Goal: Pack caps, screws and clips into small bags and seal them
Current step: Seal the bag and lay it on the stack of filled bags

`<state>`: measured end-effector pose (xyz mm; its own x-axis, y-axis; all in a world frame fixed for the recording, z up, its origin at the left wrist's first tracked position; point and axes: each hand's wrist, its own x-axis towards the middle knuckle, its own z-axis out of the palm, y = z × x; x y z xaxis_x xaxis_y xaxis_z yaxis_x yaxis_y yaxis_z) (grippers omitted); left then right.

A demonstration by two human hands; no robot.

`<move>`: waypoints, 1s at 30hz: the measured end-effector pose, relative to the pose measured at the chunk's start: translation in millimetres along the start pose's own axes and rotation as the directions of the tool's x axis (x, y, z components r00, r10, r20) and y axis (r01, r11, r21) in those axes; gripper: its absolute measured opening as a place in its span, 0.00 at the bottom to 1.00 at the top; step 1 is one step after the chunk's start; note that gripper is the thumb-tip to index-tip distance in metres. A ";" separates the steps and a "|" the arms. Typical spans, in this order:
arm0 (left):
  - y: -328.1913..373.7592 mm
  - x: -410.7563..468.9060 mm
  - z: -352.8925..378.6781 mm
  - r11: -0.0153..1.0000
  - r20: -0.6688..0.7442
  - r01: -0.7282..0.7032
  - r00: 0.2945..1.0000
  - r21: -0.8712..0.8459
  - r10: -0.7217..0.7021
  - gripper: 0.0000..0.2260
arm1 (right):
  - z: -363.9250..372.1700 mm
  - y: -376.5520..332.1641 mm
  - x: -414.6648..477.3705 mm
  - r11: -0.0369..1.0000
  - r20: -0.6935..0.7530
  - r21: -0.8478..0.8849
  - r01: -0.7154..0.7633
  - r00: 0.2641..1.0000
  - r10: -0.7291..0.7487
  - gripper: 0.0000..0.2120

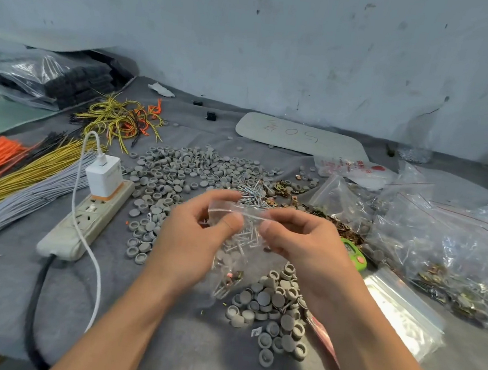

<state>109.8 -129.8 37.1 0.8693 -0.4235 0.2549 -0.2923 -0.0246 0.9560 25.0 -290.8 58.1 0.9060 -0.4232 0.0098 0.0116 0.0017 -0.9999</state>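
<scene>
The person holds a small clear bag [223,273] above the grey surface [11,295], near the middle of the scene. The left hand [197,237] pinches the bag's top edge between thumb and forefinger. The right hand [300,240] pinches the same edge just beside it, so each grip is clamped on the bag. Through the plastic show bagged screws [244,239], bagged caps [228,257] and bagged clips [233,278]. Beyond the hands lie a wide spread of loose caps [190,166], a screw heap [251,193] and loose brass clips [284,189]. A nearer cap pile [271,306] sits beside the right forearm. A power strip [87,218] carrying a white charger [103,176] lies left, and filled clear bags [442,247] lie right.
</scene>
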 end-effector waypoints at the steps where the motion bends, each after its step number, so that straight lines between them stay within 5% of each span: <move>1: -1.1 0.8 -1.3 1.000 -0.060 0.021 0.998 -0.021 -0.022 0.12 | -1.6 -0.1 -0.1 1.000 -0.026 0.019 -0.002 1.000 0.003 0.05; 10: 4.0 1.1 -3.5 0.969 -0.166 0.111 0.975 -0.219 -0.149 0.04 | -4.6 -2.6 -0.1 1.000 -0.117 0.028 0.014 0.993 -0.010 0.07; 18: 8.8 -2.6 -8.5 0.965 -0.192 0.081 0.972 -0.251 -0.132 0.11 | -4.8 -0.5 0.6 0.996 -0.078 -0.077 -0.034 0.997 0.028 0.06; 24: 12.4 -3.6 -9.8 0.964 -0.180 0.058 0.978 -0.260 -0.107 0.08 | -8.9 -6.4 -2.1 0.983 -0.034 0.176 -0.047 0.998 0.054 0.02; 30: 13.3 -2.9 -7.0 0.950 -0.162 0.072 0.979 -0.302 -0.126 0.06 | -6.8 -9.7 -0.2 0.969 -0.020 0.226 -0.097 0.994 0.104 0.06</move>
<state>106.1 -122.5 50.1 0.9522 -0.2646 0.1527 -0.0946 0.2200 0.9709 21.8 -296.9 67.7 0.8938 -0.4384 -0.0948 0.0188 0.2478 -0.9686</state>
